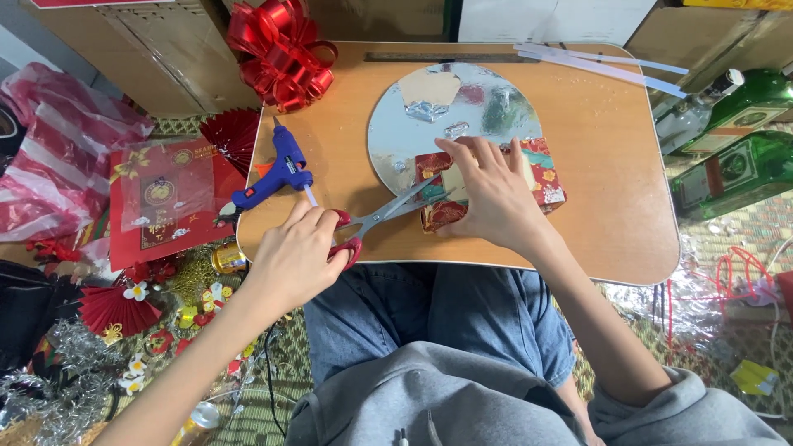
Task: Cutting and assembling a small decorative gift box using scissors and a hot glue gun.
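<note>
One scissors, one wrapped box, apparently.

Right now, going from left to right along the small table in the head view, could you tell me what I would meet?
Blue glue gun → left hand on the red-handled scissors → right hand on the red patterned box → green bottles beside the table.
</note>
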